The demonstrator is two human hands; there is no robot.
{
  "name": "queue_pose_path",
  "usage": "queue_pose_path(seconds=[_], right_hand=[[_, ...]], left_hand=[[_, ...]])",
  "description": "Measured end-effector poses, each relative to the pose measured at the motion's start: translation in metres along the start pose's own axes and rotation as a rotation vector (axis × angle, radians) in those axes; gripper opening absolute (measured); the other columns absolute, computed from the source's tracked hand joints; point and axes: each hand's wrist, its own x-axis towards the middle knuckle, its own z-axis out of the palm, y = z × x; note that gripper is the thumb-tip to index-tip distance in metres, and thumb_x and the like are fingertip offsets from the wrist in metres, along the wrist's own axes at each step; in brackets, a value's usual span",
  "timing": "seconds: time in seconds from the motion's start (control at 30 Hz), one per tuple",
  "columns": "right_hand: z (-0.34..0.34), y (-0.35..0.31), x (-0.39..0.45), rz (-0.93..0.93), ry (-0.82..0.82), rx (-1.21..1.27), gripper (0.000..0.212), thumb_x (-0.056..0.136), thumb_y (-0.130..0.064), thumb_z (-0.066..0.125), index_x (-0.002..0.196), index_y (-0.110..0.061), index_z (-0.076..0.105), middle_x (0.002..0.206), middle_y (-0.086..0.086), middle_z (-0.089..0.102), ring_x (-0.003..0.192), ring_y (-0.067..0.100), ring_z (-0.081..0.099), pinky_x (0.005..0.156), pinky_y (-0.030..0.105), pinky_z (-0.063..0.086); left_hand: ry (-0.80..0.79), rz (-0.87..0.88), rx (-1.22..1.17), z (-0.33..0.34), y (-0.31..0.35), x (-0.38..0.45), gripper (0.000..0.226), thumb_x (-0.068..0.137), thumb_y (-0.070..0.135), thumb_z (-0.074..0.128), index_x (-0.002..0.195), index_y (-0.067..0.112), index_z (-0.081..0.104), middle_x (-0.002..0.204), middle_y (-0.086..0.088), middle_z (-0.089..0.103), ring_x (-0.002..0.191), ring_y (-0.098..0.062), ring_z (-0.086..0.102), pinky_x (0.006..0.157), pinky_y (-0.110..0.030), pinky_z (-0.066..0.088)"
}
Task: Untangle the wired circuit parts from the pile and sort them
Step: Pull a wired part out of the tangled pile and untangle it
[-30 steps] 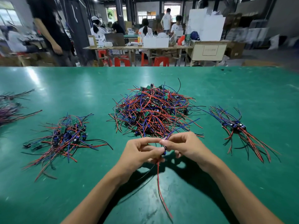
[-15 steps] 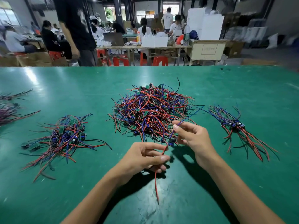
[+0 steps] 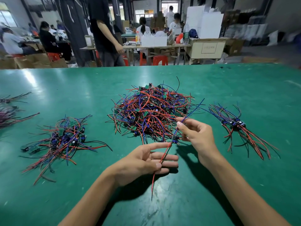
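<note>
A single wired circuit part (image 3: 174, 138) hangs above the tabletop (image 3: 244, 88), in front of the big pile and near the middle of the near half. Its small board sits between the two hands, with blue wires running up and to the right and red and black wires running down toward the near edge.

The right hand (image 3: 197, 136) pinches the blue wires between thumb and forefinger, just above the board; its other fingers are curled loosely beneath. The left hand (image 3: 145, 162) lies lower, palm turned up, its fingers nearly straight and spread a little; the red and black wires cross over those fingers, and the thumb tip appears to press them there, though how firmly cannot be told.

Just behind the hands the tangled pile (image 3: 151, 111) sits at the middle of the tabletop, a mound of red, blue and black wires with small green boards showing through. To the right of it, toward the right edge, a small sorted bundle (image 3: 236, 126) lies with its boards gathered together and its wires fanning out toward the near right corner. On the left half a looser sorted heap (image 3: 65, 137) spreads over the surface, well apart from the pile. At the far left edge another cluster of wires (image 3: 9, 111) is only partly in view.

Beyond the far edge, people sit and stand at workbenches (image 3: 156, 46), blurred.
</note>
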Motion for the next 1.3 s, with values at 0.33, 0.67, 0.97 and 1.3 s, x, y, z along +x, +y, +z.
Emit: queue_pose_path(seconds=[0.33,0.67,0.97,1.3], right_hand=[[0.014,0.002,-0.010,0.014,-0.181,-0.087,0.019,0.080,-0.017,0.085,0.095,-0.015,0.073,0.072,0.003,0.077,0.059,0.004,0.062,0.053,0.014,0.043],[0.024,0.006,-0.019,-0.008,-0.237,-0.112,0.013,0.080,-0.022,0.085,0.085,-0.019,0.074,0.066,-0.004,0.072,0.055,0.001,0.058,0.052,0.012,0.043],[0.024,0.010,-0.019,0.061,-0.187,-0.048,0.015,0.080,-0.023,0.085,0.090,-0.014,0.077,0.073,-0.002,0.075,0.059,0.004,0.061,0.056,0.015,0.047],[0.030,0.016,-0.021,0.058,-0.151,0.000,0.012,0.081,-0.016,0.084,0.089,-0.012,0.076,0.070,-0.001,0.074,0.056,0.005,0.061,0.054,0.015,0.046]], left_hand=[[0.378,0.014,0.002,0.017,0.001,0.011,0.040,0.089,0.030,0.070,0.120,0.005,0.063,0.106,-0.020,0.075,0.101,-0.037,0.073,0.075,-0.039,0.062],[0.492,0.067,0.070,0.018,-0.002,0.011,0.026,0.098,0.026,0.061,0.102,0.000,0.063,0.087,-0.016,0.074,0.070,-0.029,0.075,0.049,-0.029,0.056],[0.548,0.076,0.083,0.016,-0.001,0.012,0.029,0.099,0.026,0.060,0.102,-0.003,0.065,0.085,-0.019,0.074,0.059,-0.024,0.070,0.052,-0.028,0.058],[0.569,0.066,0.089,0.017,0.000,0.012,0.032,0.099,0.025,0.059,0.105,-0.007,0.066,0.080,-0.020,0.073,0.049,-0.023,0.066,0.048,-0.027,0.055]])
